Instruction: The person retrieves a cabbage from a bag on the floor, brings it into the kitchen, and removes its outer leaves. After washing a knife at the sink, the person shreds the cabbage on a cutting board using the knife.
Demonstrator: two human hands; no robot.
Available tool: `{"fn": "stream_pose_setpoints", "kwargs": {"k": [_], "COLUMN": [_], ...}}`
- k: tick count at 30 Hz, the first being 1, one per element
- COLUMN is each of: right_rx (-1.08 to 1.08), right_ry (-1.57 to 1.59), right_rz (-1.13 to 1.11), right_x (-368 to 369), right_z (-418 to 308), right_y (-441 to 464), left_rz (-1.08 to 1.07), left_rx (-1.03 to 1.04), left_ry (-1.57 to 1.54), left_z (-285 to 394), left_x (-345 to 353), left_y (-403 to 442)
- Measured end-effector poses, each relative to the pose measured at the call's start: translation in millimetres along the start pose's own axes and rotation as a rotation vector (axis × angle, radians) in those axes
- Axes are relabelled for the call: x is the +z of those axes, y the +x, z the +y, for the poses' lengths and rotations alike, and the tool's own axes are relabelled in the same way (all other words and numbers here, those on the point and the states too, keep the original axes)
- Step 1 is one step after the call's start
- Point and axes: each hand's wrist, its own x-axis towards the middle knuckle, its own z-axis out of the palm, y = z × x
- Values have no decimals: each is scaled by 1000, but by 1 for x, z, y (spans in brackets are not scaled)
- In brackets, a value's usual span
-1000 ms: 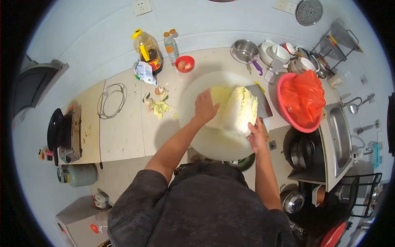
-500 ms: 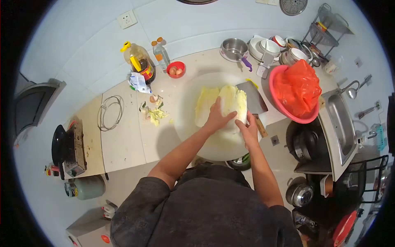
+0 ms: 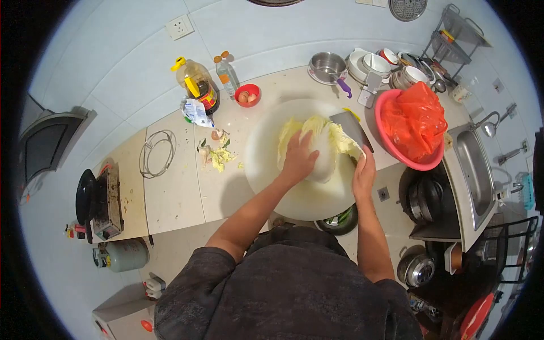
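A napa cabbage (image 3: 324, 156) lies on a large round white cutting board (image 3: 272, 190). My left hand (image 3: 300, 158) rests on top of it with the fingers spread. To the right, my right hand (image 3: 364, 173) pinches the edge of an outer cabbage leaf (image 3: 344, 143), which stretches away from the head. A cleaver (image 3: 352, 129) lies at the board's upper right. Its handle is hidden behind the leaf and my right hand.
Right of the board stands a pink basin (image 3: 381, 133) holding a red plastic bag (image 3: 416, 122). A red bowl of eggs (image 3: 247, 96), an oil bottle (image 3: 195, 85) and cabbage scraps (image 3: 220, 157) are on the left. A purple-handled pot (image 3: 328, 68) stands behind.
My right hand has moved right and slightly up, drawing a leaf away from the cabbage. The cleaver's handle has become covered. My left hand has stayed on the cabbage.
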Motion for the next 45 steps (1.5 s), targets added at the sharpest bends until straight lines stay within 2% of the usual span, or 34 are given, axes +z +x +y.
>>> {"fn": "stream_pose_setpoints", "kwargs": {"k": [2,5,11,14,20,23,26,29,32,35,38,42,45], "right_rx": [-14,55,15,38,-175,-267,-193,-57,143,107,357,144,-73], "right_ry": [-12,27,-74,-70,-259,-180,-169,-82,-72,72,115,-12,-42], "right_rz": [8,-31,-55,-92,-18,5,-48,-85,-83,0,-14,106,130], "right_x": [-9,-18,-19,-24,-35,-31,-28,-25,-38,-27,-42,-53,-58], "right_z": [-6,-6,-5,-18,-49,-61,-60,-39,-29,39,40,33,-40], "right_y": [18,45,72,85,104,101,92,86,84,88,88,91,89], "left_rz": [-30,-7,-152,-232,-103,57,145,-9,-75,-223,-193,-105,-4], "left_rx": [146,144,149,113,163,174,110,-196,-311,-393,-400,-345,-78], "left_ry": [66,114,284,262,135,87,-167,-623,-1139,-1276,-1369,-1235,-793], "left_z": [7,21,40,39,37,39,45,40,8,1,-12,-15,22], "left_x": [-2,-7,-32,-40,-39,-35,-38,-53,-68,-106,-134,-149,-136], "left_y": [-3,-7,-17,-16,-18,-13,-7,9,26,36,44,48,44]}}
